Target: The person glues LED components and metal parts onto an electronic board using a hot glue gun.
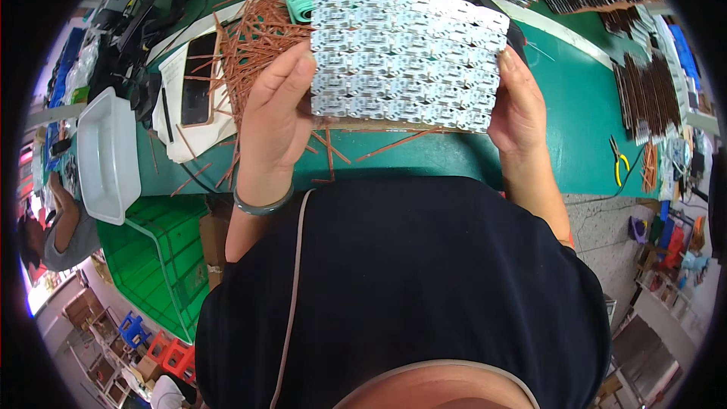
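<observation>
A silvery-white circuit board panel (405, 60), made up of rows of small repeated boards, is held up over the green workbench. My left hand (279, 106) grips its left edge, thumb on the front face and the other fingers behind. At the right edge my right hand (521, 102) pinches it the same way, its rear fingers hidden by the panel. A brown edge shows below the panel's lower side. Thin reddish-brown strips (257, 49) lie heaped beside my left hand, with a few more scattered under the panel.
A dark phone (198, 79) and a pen (167, 115) lie on paper at the left, near a white bin (110, 155). Stacked panels (647, 95) and yellow-handled pliers (619, 163) are at the right. A green crate (151, 257) stands below the bench; another person (64, 220) is at far left.
</observation>
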`<state>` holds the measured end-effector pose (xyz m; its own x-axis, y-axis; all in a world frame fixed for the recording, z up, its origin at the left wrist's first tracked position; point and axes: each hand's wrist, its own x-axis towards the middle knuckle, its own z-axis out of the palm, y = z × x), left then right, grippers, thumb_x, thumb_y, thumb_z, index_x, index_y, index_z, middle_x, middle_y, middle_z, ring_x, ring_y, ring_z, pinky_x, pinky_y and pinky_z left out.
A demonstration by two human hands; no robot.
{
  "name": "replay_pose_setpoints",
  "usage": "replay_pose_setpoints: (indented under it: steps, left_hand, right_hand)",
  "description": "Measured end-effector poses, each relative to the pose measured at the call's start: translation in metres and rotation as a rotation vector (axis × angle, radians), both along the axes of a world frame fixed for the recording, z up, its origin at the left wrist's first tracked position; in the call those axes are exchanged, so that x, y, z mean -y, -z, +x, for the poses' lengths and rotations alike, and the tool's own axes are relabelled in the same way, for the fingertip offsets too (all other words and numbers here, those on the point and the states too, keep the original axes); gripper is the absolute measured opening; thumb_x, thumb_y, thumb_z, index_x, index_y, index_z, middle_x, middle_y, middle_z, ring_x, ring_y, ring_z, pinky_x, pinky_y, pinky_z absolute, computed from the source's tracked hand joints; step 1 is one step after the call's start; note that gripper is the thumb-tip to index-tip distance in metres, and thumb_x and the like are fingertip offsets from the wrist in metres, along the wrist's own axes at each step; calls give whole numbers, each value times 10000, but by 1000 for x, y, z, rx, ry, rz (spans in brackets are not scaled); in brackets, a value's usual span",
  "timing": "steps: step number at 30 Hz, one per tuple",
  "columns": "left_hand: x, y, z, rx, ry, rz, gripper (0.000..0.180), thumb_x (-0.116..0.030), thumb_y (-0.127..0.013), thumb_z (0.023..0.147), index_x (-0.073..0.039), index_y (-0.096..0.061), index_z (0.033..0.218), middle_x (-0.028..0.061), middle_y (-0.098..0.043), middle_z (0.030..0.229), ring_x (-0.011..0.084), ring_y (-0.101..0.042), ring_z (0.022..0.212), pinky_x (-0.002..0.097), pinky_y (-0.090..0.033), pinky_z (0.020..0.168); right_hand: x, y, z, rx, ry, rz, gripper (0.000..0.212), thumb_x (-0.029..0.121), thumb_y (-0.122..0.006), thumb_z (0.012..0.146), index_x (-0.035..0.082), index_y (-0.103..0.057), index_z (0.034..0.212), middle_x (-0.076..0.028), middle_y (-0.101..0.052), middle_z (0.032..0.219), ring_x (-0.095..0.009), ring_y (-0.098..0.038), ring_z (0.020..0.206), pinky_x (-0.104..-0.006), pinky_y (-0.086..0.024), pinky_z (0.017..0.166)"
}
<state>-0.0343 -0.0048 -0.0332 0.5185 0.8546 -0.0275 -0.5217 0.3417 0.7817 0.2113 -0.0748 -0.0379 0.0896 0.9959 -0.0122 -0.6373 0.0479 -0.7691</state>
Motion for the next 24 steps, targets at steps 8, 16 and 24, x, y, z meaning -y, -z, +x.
replay_pose_setpoints:
  steps: [8, 16, 24]
  left_hand:
    - [0, 0, 2, -27, 55, 12, 338, -147, -438, 926, 57, -461, 1193, 87, -611, 987, 114, -600, 768, 219, -490, 561]
    - [2, -4, 7, -78, 16, 13, 350, -157, -427, 929, 44, -444, 1215, 78, -614, 952, 97, -593, 699, 208, -472, 459]
    - [4, -4, 7, -105, -29, 7, 349, -172, -447, 926, 37, -462, 1206, 67, -613, 964, 88, -592, 714, 207, -479, 479]
  right_hand:
    - [3, -1, 2, 8, -15, 25, 397, 208, -456, 912, -40, -432, 1221, -96, -587, 1086, -136, -577, 966, -263, -457, 840]
    - [0, 1, -1, 8, 75, -88, 329, 179, -452, 906, -20, -473, 1167, -62, -608, 980, -84, -591, 803, -203, -479, 660]
    - [-3, 8, 1, 74, 75, -88, 332, 216, -442, 912, -17, -490, 1143, -50, -612, 954, -73, -583, 767, -188, -459, 628]
